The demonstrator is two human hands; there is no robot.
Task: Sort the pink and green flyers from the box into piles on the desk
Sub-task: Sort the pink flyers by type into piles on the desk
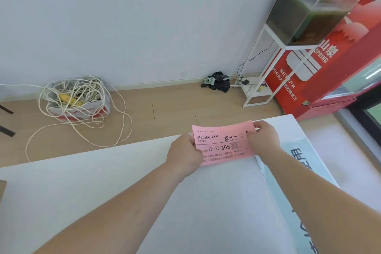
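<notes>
A pink flyer (221,142) with black print is held flat over the far edge of the white desk (127,187). My left hand (183,154) pinches its left edge. My right hand (262,139) pinches its right edge near the top corner. Both arms reach forward from the bottom of the view. No green flyer shows, and of the flyer box only a brown corner (2,188) may show at the left edge.
A pale blue printed sheet (299,171) lies on the desk's right side. On the floor beyond stand a carton full of tangled white cord (77,99), a heap of dark cloth (218,81), a white metal stand with a fish tank (305,12), and a red cooler (329,64).
</notes>
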